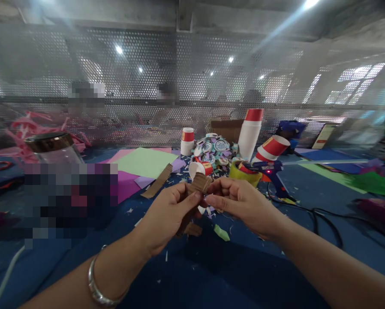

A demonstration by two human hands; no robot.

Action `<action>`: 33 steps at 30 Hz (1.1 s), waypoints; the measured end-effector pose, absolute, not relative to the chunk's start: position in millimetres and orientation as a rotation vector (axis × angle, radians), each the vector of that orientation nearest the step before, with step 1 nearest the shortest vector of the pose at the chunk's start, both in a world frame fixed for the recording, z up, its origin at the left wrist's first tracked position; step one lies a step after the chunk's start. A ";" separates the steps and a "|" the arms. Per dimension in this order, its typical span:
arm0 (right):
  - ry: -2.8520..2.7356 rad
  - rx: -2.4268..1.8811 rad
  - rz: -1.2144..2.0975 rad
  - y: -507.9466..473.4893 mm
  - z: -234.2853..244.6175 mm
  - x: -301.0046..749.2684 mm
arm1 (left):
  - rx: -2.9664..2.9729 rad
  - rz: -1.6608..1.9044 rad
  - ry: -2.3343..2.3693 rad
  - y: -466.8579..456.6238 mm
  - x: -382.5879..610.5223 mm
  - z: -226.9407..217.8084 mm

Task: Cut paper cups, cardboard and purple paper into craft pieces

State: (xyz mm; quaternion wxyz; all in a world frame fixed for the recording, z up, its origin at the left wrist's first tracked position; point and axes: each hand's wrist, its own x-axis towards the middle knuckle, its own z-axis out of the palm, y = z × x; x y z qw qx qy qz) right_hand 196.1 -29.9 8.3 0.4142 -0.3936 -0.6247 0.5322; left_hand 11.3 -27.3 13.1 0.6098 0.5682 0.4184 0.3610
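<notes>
Between my two hands is a small brown piece of corrugated cardboard (199,183), held up above the blue table. My left hand (171,210) pinches it from the left, thumb on the near face. The fingers of my right hand (240,204) close on its right edge. Below my left hand lie more cardboard scraps (193,229), partly hidden by the fingers. A longer cardboard strip (158,181) rests to the left. Just beyond my hands a red and white paper cup (205,168) lies on its side.
A blue glue gun (271,171), its red light on, leans on a yellow roll (244,174); its black cable (324,212) runs right. Behind are a pile of paper cutouts (216,148) and stacked cups (250,133). Coloured paper (147,162) and a lidded jar (55,148) are left.
</notes>
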 end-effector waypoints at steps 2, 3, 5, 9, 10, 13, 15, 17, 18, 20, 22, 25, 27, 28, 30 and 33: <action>-1.578 -0.956 1.340 -29.8 7.7 195.7 | 1.307 0.827 0.954 -28.6 11.9 13.9; -1.584 -0.950 1.336 -30.0 7.8 195.6 | 1.301 0.826 0.946 -29.0 12.2 14.3; -1.597 -0.951 1.321 -31.1 8.9 195.3 | 1.289 0.823 0.922 -29.4 12.3 14.8; -1.623 -0.964 1.302 -33.2 12.0 195.6 | 1.246 0.800 0.878 -28.7 10.7 14.0; -1.626 -0.964 1.303 -33.3 12.4 195.8 | 1.236 0.796 0.871 -28.5 10.3 13.5; -1.632 -0.967 1.305 -33.2 12.3 196.7 | 1.207 0.788 0.847 -28.7 10.0 12.4; -1.647 -0.972 1.304 -32.9 12.0 197.2 | 1.199 0.780 0.856 -29.6 10.8 12.7; -1.666 -0.971 1.303 -32.4 12.3 197.7 | 1.218 0.781 0.874 -30.5 11.5 14.1; -1.677 -0.974 1.292 -32.1 12.7 198.0 | 1.236 0.785 0.887 -30.5 11.5 15.1; -1.702 -1.006 1.240 -31.0 13.8 199.1 | 1.265 0.815 0.927 -28.8 10.2 16.6; -1.752 -1.072 1.165 -29.2 14.9 201.2 | 1.270 0.879 0.985 -24.6 7.5 17.0; -1.945 -1.233 0.995 -26.3 15.0 205.5 | 1.255 0.986 1.057 -16.1 2.6 15.2; -2.148 -1.364 0.828 -25.1 13.5 208.5 | 1.264 1.023 1.075 -12.0 0.8 13.9; -2.252 -1.414 0.742 -25.0 12.5 209.7 | 1.274 1.027 1.086 -10.9 0.4 13.8; -2.420 -1.464 0.615 -26.0 10.7 211.6 | 1.307 1.019 1.121 -10.6 0.3 14.7; -2.527 -1.475 0.504 -29.4 10.1 213.7 | 1.398 1.022 1.170 -11.4 0.3 17.0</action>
